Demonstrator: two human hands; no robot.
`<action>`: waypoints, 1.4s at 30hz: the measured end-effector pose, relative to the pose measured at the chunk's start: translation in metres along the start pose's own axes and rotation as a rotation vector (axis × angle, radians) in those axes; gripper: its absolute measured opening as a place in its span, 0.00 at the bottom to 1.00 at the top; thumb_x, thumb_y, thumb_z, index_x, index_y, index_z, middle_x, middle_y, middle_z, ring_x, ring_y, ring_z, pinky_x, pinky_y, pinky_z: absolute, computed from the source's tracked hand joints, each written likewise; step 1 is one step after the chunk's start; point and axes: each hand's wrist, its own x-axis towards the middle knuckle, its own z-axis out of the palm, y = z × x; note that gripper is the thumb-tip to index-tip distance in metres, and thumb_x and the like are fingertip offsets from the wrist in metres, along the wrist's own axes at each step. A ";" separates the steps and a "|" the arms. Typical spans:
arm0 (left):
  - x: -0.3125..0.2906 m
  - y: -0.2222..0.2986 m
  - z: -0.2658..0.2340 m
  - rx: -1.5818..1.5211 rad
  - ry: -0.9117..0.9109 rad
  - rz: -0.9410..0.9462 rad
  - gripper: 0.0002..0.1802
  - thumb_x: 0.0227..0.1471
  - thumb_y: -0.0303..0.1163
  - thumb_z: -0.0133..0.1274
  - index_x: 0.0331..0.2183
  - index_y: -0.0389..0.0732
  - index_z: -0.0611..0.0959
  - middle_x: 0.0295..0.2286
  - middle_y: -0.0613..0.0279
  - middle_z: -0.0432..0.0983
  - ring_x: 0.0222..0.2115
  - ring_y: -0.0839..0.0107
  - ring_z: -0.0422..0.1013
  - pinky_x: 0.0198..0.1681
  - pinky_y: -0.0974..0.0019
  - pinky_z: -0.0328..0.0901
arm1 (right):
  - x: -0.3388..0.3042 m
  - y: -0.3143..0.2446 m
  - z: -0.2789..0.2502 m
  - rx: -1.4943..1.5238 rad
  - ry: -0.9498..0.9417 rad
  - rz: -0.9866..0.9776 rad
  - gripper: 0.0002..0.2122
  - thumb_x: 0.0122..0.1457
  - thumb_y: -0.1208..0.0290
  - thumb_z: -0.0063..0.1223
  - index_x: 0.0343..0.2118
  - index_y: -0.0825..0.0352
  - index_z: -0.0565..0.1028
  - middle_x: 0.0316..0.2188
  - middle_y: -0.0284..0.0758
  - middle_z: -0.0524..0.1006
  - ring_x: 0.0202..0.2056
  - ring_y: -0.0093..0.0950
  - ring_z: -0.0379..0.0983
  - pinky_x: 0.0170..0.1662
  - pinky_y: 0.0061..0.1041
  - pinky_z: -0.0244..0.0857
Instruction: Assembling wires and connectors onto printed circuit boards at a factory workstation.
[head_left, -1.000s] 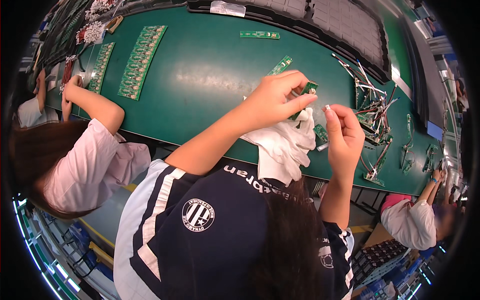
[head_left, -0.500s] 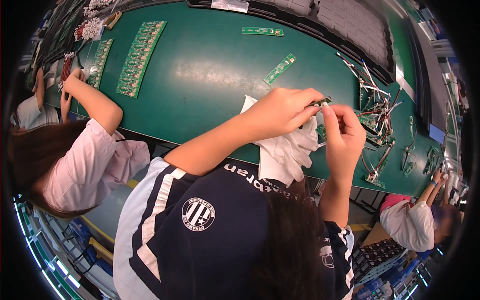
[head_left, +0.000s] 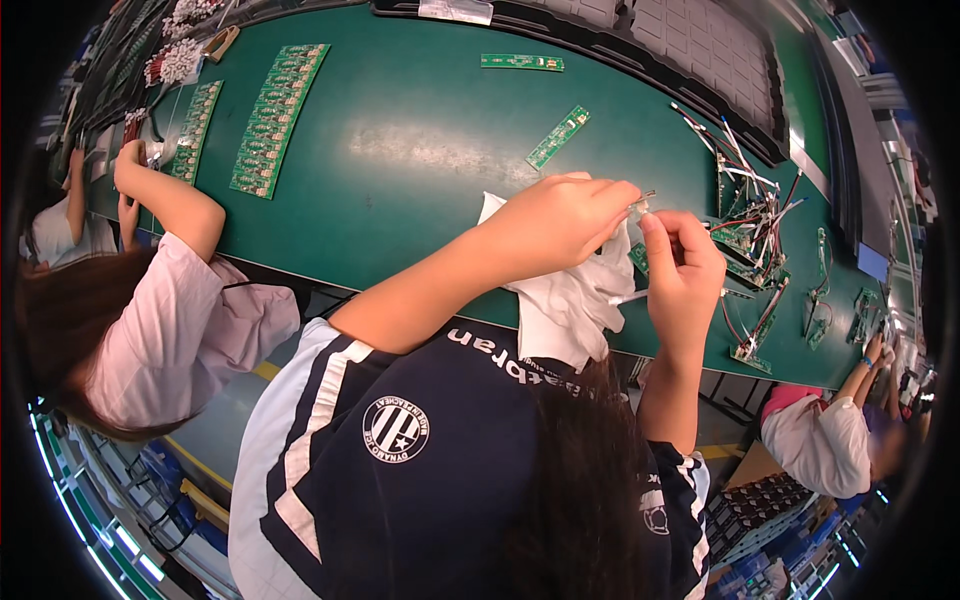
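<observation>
One small circuit board [head_left: 648,195] sits at the centre of the work, raised above the green table [head_left: 400,200] and seen nearly edge-on; the left hand [head_left: 575,217] holds it in a narrow pinch, its back toward the camera; the right hand [head_left: 685,250], coming from about five o'clock, has thumb and fingertip closed narrowly on what looks like a small white plug [head_left: 641,208], right against the board's end; whether the plug is seated is too small to tell.

The step in hand seems to be fitting plug to board; the next move, as I judge it, calls for a steady left pinch, the plug squared to its socket, and a short, straight push without bending the board.

Outward from there, a white cloth [head_left: 560,310] lies at seven o'clock, below the left wrist; a loose board [head_left: 558,137] rests at ten o'clock and another loose strip [head_left: 522,62] at eleven; a tangle of wired boards [head_left: 750,235] lies at three; a large board panel [head_left: 280,120] lies well apart at nine; a black tray [head_left: 690,50] stands toward twelve.
</observation>
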 end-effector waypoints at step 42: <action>0.003 -0.006 0.001 -1.260 -0.167 -0.846 0.15 0.56 0.36 0.40 0.35 0.32 0.70 0.25 0.50 0.74 0.24 0.65 0.74 0.28 0.69 0.68 | -0.026 0.004 -0.042 0.164 -0.063 -0.047 0.12 0.51 0.85 0.34 0.36 0.75 0.71 0.33 0.39 0.72 0.24 0.19 0.69 0.25 0.15 0.59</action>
